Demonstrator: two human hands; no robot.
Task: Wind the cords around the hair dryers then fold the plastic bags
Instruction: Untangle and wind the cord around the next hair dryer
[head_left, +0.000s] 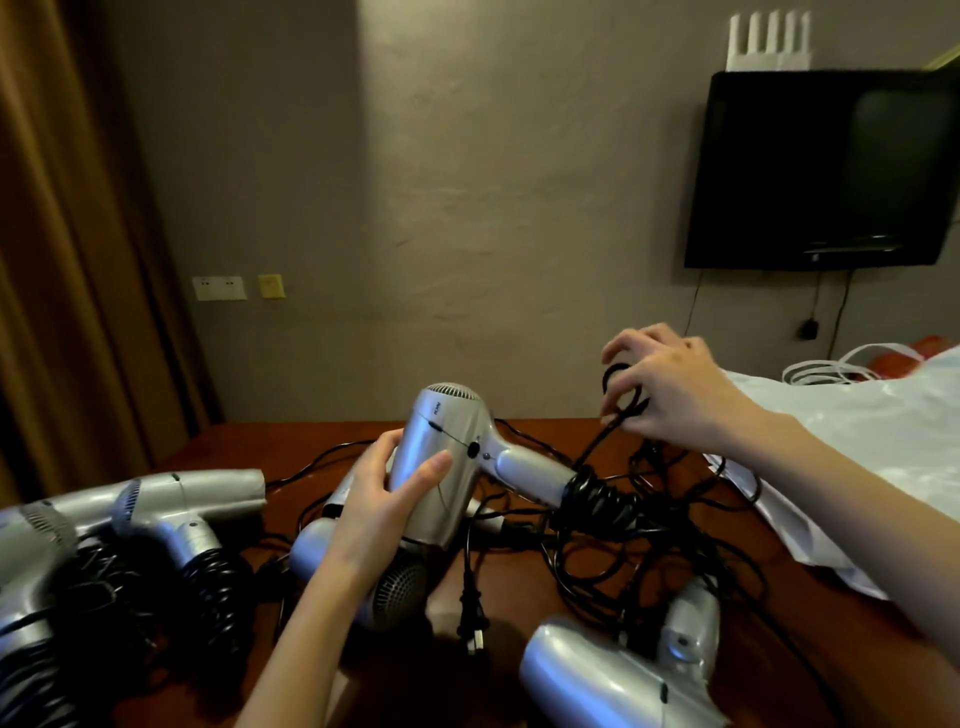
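Winding in progress: the left hand (384, 499) grips the barrel of a silver hair dryer (447, 457) held above the bench (831, 582), while the right hand (670, 387) pinches its black cord (597, 493), several turns already round the handle. Left of the left hand lie two wound dryers (171, 525); below both hands, two unwound dryers (618, 670) in loose cord, and the plastic bags (883, 447) under the right forearm appear unfolded.

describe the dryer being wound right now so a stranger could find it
On the dark wooden table, look to the middle of the cord tangle. The hair dryer is lifted off the table, its barrel held by the left hand. Unlike its neighbours, its handle's coil is only partly wound, the cord rising to the right hand.
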